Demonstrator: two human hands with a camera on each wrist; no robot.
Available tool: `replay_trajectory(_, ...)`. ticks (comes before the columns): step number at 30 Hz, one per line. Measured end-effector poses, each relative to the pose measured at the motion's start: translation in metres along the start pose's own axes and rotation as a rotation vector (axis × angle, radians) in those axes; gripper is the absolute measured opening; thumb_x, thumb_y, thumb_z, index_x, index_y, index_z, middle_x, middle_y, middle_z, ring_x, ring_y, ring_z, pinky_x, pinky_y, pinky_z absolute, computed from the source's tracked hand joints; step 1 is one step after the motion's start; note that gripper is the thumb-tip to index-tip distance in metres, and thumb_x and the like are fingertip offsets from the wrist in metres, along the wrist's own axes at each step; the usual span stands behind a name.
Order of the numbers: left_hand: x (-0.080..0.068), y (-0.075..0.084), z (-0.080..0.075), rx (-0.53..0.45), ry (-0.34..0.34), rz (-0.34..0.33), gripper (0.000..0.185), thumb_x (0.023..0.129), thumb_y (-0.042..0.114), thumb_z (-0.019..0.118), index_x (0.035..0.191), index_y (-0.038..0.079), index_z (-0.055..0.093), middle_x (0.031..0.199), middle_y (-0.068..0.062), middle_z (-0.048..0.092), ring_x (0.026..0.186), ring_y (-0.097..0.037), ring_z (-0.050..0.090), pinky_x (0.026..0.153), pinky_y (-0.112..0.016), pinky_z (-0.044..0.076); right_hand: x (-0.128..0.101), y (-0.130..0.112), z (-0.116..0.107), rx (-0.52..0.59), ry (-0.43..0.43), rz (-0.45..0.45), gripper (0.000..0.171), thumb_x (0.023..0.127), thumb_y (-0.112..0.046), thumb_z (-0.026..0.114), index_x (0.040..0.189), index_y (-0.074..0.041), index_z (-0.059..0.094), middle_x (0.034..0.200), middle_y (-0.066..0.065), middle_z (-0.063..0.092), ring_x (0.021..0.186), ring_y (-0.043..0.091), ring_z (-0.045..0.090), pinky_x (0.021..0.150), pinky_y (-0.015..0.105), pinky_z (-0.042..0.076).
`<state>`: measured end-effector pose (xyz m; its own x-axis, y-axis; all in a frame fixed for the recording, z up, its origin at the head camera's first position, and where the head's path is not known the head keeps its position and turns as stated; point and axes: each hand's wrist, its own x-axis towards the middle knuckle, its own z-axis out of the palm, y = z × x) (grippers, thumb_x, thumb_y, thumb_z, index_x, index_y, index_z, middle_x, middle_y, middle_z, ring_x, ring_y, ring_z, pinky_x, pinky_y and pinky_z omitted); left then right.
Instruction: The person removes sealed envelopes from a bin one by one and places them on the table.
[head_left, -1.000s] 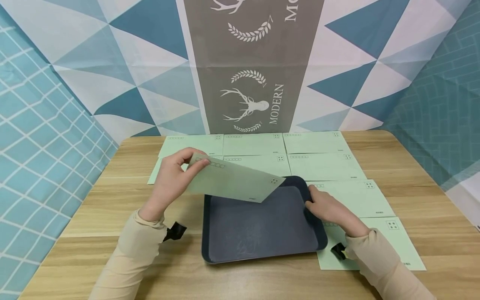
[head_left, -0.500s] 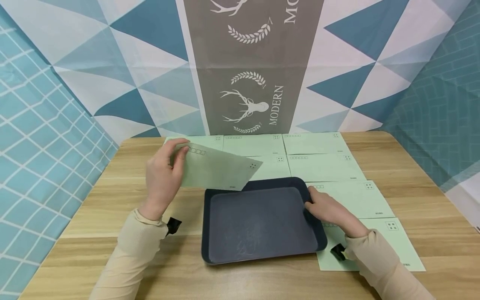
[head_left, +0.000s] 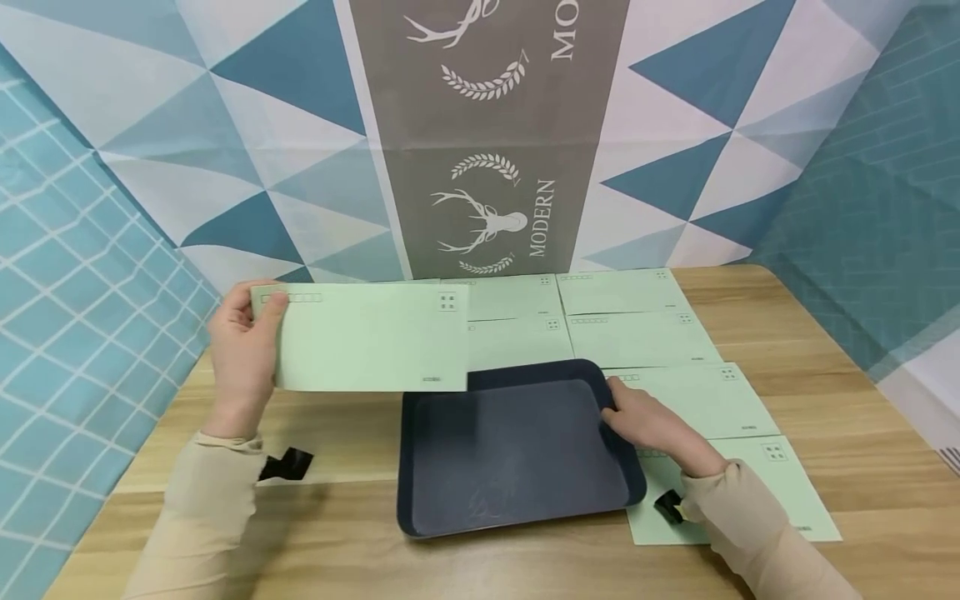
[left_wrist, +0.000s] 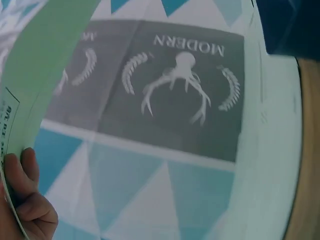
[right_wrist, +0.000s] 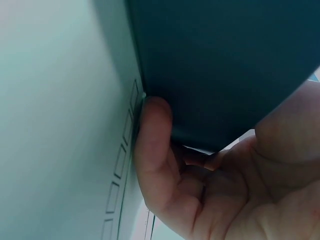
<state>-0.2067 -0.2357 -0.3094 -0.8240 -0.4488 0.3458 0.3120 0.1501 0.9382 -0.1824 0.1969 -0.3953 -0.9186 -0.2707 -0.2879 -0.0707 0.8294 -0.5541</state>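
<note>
My left hand [head_left: 242, 350] pinches the left end of a pale green envelope [head_left: 367, 337] and holds it flat-on above the table's left side, its right end over the tray's far left corner. In the left wrist view the thumb [left_wrist: 22, 200] lies against the envelope's edge [left_wrist: 45, 75]. My right hand [head_left: 645, 417] grips the right rim of a dark blue tray [head_left: 517, 500] that lies on the table; the right wrist view shows the fingers [right_wrist: 160, 165] curled under the tray's edge [right_wrist: 215, 65].
Several more green envelopes [head_left: 637, 333] lie in rows on the wooden table [head_left: 825, 367] behind and to the right of the tray, one [head_left: 780, 492] under my right forearm. A patterned backdrop [head_left: 487, 142] stands at the table's far edge.
My left hand has carried the envelope up and to the left, off the tray, and turned it level. My right hand has stayed on the tray's rim.
</note>
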Motion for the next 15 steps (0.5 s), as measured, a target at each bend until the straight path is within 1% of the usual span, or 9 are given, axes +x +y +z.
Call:
replay_trajectory(3,0.008,-0.011,-0.023,-0.034,0.000,-0.121,0.015,0.082,0.018,0.065,0.095,0.009,0.065,0.076,0.005,0.064,0.053,-0.007,0.055,0.042,-0.017,0.045,0.001,-0.001,0.002,-0.009,-0.006,-0.004,0.049,0.090,-0.013,0.039,0.131,0.012,0.029,0.121,0.029,0.048,0.093,0.027,0.052,0.073,0.037,0.045)
replay_trajectory(4,0.011,-0.015,-0.031,-0.022,0.003,-0.151,0.015,0.083,0.018,0.064,0.095,0.010,0.065,0.076,0.006,0.063,0.053,-0.006,0.055,0.042,-0.017,0.045,0.000,-0.002,0.002,-0.011,-0.007,-0.004,0.050,0.090,-0.013,0.039,0.131,0.013,0.028,0.123,0.030,0.047,0.094,0.027,0.052,0.074,0.037,0.045)
replay_trajectory(6,0.015,-0.024,-0.046,0.034,0.008,-0.195,0.012,0.083,0.020,0.063,0.093,0.014,0.064,0.073,0.008,0.062,0.051,-0.005,0.056,0.041,-0.017,0.046,0.000,-0.002,0.002,-0.009,-0.010,0.002,0.047,0.090,-0.013,0.039,0.129,0.012,0.031,0.117,0.028,0.050,0.091,0.026,0.053,0.072,0.036,0.044)
replay_trajectory(8,0.018,-0.032,-0.060,0.136,0.008,-0.213,0.008,0.085,0.021,0.061,0.092,0.018,0.063,0.071,0.011,0.061,0.051,-0.002,0.055,0.041,-0.016,0.045,0.000,-0.002,0.002,-0.003,-0.010,0.006,0.042,0.090,-0.013,0.039,0.125,0.010,0.034,0.105,0.021,0.054,0.083,0.024,0.052,0.067,0.033,0.043)
replay_trajectory(10,0.020,-0.040,-0.073,0.265,0.003,-0.221,0.008,0.086,0.024,0.059,0.093,0.019,0.061,0.069,0.014,0.059,0.050,-0.001,0.053,0.041,-0.016,0.046,-0.001,-0.002,0.001,-0.001,-0.012,0.011,0.039,0.090,-0.013,0.039,0.122,0.008,0.036,0.094,0.015,0.054,0.077,0.022,0.051,0.063,0.031,0.041)
replay_trajectory(12,0.022,-0.048,-0.082,0.428,-0.042,-0.220,0.019,0.089,0.029,0.055,0.101,0.015,0.059,0.071,0.014,0.057,0.051,-0.001,0.052,0.043,-0.017,0.046,-0.001,-0.002,0.001,-0.002,-0.011,0.012,0.038,0.090,-0.013,0.038,0.121,0.008,0.036,0.091,0.013,0.053,0.076,0.021,0.051,0.062,0.030,0.040)
replay_trajectory(13,0.021,-0.052,-0.086,0.489,-0.084,-0.230,0.029,0.090,0.033,0.051,0.112,0.014,0.057,0.084,0.007,0.062,0.064,-0.006,0.060,0.055,-0.020,0.052,-0.001,-0.001,0.000,-0.005,-0.009,0.009,0.039,0.090,-0.013,0.038,0.122,0.008,0.036,0.092,0.014,0.053,0.076,0.021,0.051,0.063,0.030,0.040)
replay_trajectory(14,0.021,-0.056,-0.090,0.533,-0.132,-0.245,0.042,0.091,0.036,0.048,0.123,0.009,0.052,0.099,-0.002,0.063,0.080,-0.014,0.063,0.069,-0.024,0.054,-0.001,-0.001,0.000,-0.004,-0.008,0.007,0.039,0.090,-0.013,0.038,0.122,0.008,0.036,0.093,0.014,0.053,0.077,0.021,0.051,0.063,0.031,0.040)
replay_trajectory(15,0.020,-0.060,-0.092,0.583,-0.173,-0.251,0.053,0.091,0.039,0.046,0.131,0.004,0.045,0.114,-0.011,0.059,0.097,-0.022,0.061,0.083,-0.031,0.051,-0.001,-0.001,0.000,-0.005,-0.008,0.005,0.039,0.090,-0.013,0.038,0.122,0.009,0.036,0.094,0.015,0.054,0.077,0.022,0.051,0.063,0.031,0.041)
